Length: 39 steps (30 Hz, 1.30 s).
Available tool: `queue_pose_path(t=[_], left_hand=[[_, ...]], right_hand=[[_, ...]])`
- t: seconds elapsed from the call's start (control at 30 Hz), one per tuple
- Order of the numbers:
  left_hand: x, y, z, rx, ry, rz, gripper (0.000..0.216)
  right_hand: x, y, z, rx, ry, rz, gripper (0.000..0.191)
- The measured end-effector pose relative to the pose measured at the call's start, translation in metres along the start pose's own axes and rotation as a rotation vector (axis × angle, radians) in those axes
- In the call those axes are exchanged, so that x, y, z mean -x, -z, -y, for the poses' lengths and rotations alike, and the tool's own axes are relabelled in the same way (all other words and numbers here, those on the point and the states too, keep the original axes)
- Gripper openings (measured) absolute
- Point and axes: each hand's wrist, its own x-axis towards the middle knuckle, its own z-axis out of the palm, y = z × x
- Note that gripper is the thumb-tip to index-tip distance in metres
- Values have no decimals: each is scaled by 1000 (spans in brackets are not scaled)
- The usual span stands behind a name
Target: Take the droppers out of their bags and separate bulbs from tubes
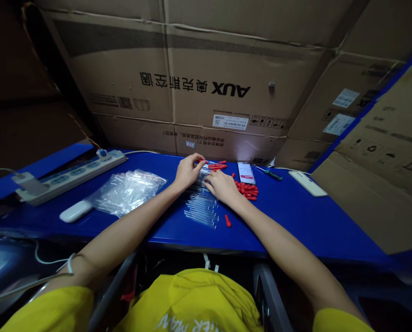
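Observation:
Glass dropper tubes point(201, 210) lie in a loose row on the blue table, several of them side by side. My left hand point(188, 171) is at the far end of the row, thumb and fingers closed around a red rubber bulb at the end of a dropper; the fingers partly hide it. My right hand point(223, 186) rests over the tubes, palm down, its bent fingers slightly apart and touching them. Just beyond the hands are finished-looking droppers with red bulbs point(218, 165). A pile of loose red rubber bulbs point(248, 191) sits right of my right hand, and a single red bulb point(228, 221) lies nearer me.
Clear plastic bags point(132, 189) lie left, beside a white rounded device point(75, 211) and a power strip point(78, 175). At the back right are a lit phone point(246, 171), a screwdriver point(273, 174) and a pale phone-like object point(308, 183). Cardboard point(199, 60) walls the back.

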Motion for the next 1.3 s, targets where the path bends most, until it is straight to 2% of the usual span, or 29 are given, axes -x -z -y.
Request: queue_pose_path(t=[0.13,0.23,0.3,0.37,0.47,0.57,0.67,0.77,0.9,1.13,1.3], left_hand=[[0,-1,2,-13,-23,51,15],[2,-2,1,-12,-27,77,19],[4,-4,0,17,-25,99,26],[6,-7,-3,69,-29,150,33],[10,-10,-7,123,-47,228,40],[12,-11,-10,131,-70,261,44],[11,-8,-12,136,-95,272,40],[8,-4,-11,23,-135,228,27],[5,-2,-8,-127,-142,201,20],[4,-5,3,-209,-124,189,18],[5,-8,9,-235,-107,192,17]], right_hand=[[0,3,-8,-82,-35,-52,26],[1,8,-19,-163,-101,-173,28],[3,10,-27,-204,-81,-246,38],[5,10,-32,-228,-2,-262,45],[6,8,-34,-246,89,-223,44],[5,8,-37,-230,88,-199,37],[6,11,-48,-203,-39,-206,25],[8,14,-66,-212,-203,-191,19],[12,14,-83,-194,-256,-90,22],[12,11,-77,-61,-248,32,26],[8,10,-68,23,-251,24,28]])
